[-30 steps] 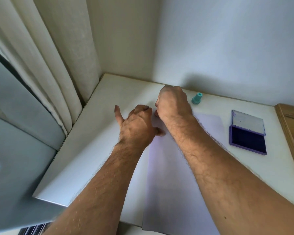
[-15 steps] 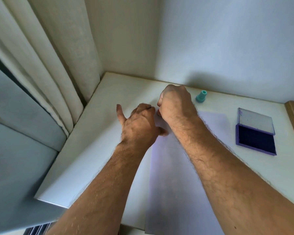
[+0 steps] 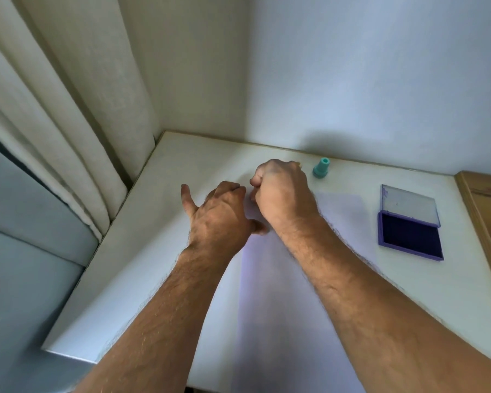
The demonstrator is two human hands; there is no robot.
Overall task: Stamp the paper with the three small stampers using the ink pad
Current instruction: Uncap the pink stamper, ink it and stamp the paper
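Observation:
A white sheet of paper [image 3: 284, 293] lies on the white table [image 3: 159, 251]. My right hand [image 3: 281, 191] is a closed fist pressed down over the paper's far left corner. Only a yellowish sliver of a small stamper [image 3: 298, 165] shows at the knuckles, and the rest is hidden. My left hand [image 3: 219, 217] rests beside it on the paper's left edge, fingertips curled down, thumb and little finger spread, holding nothing. A teal stamper [image 3: 321, 168] stands upright just right of my fist. The purple ink pad [image 3: 410, 239] lies open at the right.
A wall runs along the table's far edge and a cream curtain [image 3: 77, 131] hangs at the left. A wooden edge [image 3: 485, 211] borders the table at the right. The near table edge [image 3: 68, 353] is at lower left.
Both hands stay in nearly the same place on the paper's far left corner. Only the view has shifted slightly.

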